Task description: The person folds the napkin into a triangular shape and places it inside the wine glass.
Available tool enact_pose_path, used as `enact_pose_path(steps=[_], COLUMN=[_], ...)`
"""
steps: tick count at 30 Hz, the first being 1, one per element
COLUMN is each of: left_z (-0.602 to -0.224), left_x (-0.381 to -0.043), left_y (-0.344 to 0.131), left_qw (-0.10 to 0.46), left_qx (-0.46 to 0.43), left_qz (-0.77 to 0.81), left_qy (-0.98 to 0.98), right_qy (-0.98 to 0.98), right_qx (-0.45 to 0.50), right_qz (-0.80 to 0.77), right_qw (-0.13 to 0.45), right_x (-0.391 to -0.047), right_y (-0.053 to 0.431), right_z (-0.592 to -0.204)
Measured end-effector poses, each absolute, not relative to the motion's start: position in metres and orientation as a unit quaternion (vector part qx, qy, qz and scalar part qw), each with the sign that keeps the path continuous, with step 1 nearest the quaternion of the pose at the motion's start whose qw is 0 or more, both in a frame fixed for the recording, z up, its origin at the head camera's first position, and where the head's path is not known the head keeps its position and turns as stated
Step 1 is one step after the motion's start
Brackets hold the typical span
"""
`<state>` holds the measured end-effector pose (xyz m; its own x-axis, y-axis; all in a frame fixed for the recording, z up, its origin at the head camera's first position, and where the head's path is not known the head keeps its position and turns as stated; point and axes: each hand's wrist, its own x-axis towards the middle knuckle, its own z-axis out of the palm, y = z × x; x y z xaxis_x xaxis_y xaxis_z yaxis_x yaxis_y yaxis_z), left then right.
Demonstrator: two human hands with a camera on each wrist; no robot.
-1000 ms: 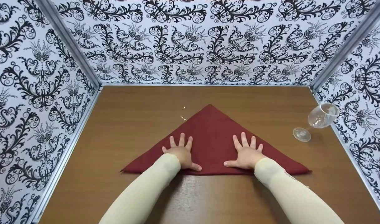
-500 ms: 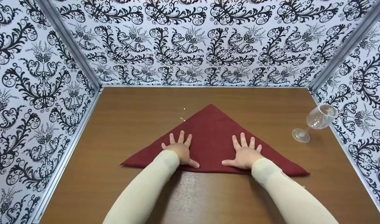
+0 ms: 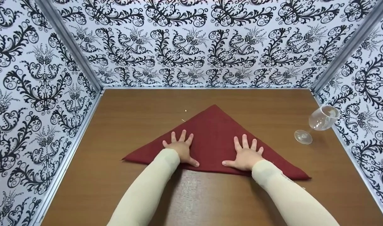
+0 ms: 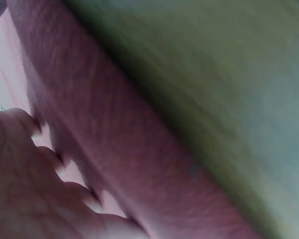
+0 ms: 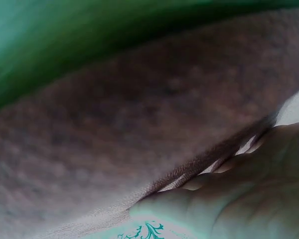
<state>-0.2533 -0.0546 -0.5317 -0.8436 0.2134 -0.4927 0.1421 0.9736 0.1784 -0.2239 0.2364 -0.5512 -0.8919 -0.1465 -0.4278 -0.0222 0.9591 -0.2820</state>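
Observation:
A dark red cloth napkin [image 3: 214, 138], folded into a triangle, lies on the table with its peak toward the back wall. My left hand [image 3: 181, 150] rests on its left half, fingers spread and straight. On the right half my right hand [image 3: 246, 157] lies in the same way, thumb pointing inward. In the left wrist view the left hand [image 4: 35, 184] touches the napkin [image 4: 119, 139] with its fingertips, the palm raised a little. The right wrist view has the right hand [image 5: 239, 194] low over the napkin [image 5: 129, 129], its fingertips against the cloth.
A clear stemmed glass [image 3: 323, 118] stands to the right on the wooden table [image 3: 141, 106]. Patterned black-and-white walls [image 3: 194, 44] close in the back and both sides. Tiny light specks lie on the table left of the napkin's peak.
The napkin has turned slightly clockwise under both hands: its left corner has moved away from me and its right corner a little toward me. The left hand has shifted slightly forward.

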Motion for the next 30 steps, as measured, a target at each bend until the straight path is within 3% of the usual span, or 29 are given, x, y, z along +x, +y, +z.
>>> enact_pose_path(steps=[13, 30], left_z=[-0.525, -0.530], left_x=[-0.227, -0.248], left_y=[-0.025, -0.037], left_qw=[0.275, 0.258], left_qx=[0.005, 0.024], left_qz=[0.100, 0.106], left_qy=[0.956, 0.960], right_qy=[0.952, 0.961], right_qx=[-0.092, -0.077], right_qz=[-0.115, -0.100], right_qw=[0.268, 0.246], right_x=[-0.238, -0.237], right_y=[0.253, 0.244], right_z=[-0.531, -0.534])
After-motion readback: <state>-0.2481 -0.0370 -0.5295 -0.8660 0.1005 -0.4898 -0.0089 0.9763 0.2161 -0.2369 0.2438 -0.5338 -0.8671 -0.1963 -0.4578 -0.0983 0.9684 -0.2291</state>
